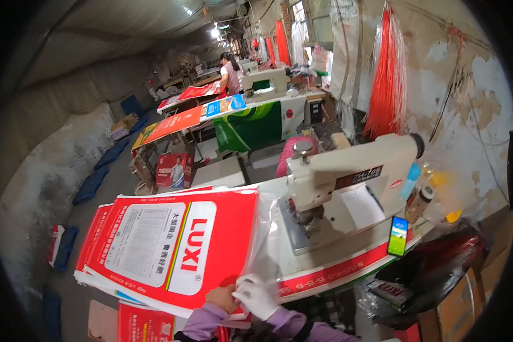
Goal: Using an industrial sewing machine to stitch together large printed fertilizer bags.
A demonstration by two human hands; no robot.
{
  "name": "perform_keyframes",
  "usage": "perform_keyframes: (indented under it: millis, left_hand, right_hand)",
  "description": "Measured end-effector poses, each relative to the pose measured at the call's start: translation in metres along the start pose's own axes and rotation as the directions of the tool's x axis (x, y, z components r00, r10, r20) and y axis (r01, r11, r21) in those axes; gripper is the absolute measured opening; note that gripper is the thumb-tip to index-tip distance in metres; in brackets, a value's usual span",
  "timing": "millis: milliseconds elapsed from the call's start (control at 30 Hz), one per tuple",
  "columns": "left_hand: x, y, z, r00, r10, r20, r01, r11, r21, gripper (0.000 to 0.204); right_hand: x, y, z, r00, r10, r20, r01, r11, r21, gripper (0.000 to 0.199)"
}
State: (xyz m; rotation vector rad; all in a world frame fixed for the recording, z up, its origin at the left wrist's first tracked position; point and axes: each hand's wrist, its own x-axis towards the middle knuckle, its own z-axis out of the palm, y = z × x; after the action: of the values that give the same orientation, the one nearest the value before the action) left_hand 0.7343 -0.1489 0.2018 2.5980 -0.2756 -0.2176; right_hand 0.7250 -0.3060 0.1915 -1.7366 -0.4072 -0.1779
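your bare left hand (221, 297) pinches the red sack (171, 251) edge; your gloved right hand (257, 296) grips its clear liner (265, 239). keep both edges level toward the sewing machine (347, 182) ahead.

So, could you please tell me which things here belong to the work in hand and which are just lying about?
In hand:
- left hand and gloved right hand, both gripping the near edge of the top red woven sack
- clear plastic liner
- sewing machine

Lying about:
- phone
- bottle
- red thread bundle
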Motion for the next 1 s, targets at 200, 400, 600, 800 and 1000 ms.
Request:
perform_keyframes:
  millis: [200, 400, 600, 800, 1000]
  left_hand:
    - [-0.01, -0.043, 0.032, 0.957, 0.111, -0.266, -0.107, 0.994, 0.031, 0.029]
    - [-0.014, -0.088, -0.001, 0.995, -0.092, 0.026, 0.09, 0.794, -0.601, 0.034]
    - [0.005, -0.053, 0.004, 0.997, 0.012, -0.074, -0.041, 0.914, -0.404, 0.013]
    - [-0.005, -0.028, -0.051, 0.98, 0.082, -0.182, -0.118, 0.973, -0.197, 0.014]
    - [-0.135, 0.04, -0.058, 0.993, 0.025, -0.113, 0.015, 0.94, 0.342, 0.028]
  right_hand:
    - [-0.038, 0.031, -0.006, 0.936, -0.172, 0.306, 0.178, 0.984, 0.01, 0.018]
    - [-0.031, 0.022, 0.024, 0.838, -0.38, 0.392, 0.449, 0.888, -0.101, 0.017]
    - [-0.027, 0.003, -0.01, 0.694, -0.615, 0.374, 0.657, 0.754, 0.021, 0.011]
    - [0.025, 0.039, 0.018, 0.985, -0.037, -0.17, 0.137, 0.768, 0.626, 0.018]
    - [0.022, 0.05, 0.074, 0.73, -0.637, 0.248, 0.679, 0.719, -0.153, 0.017]
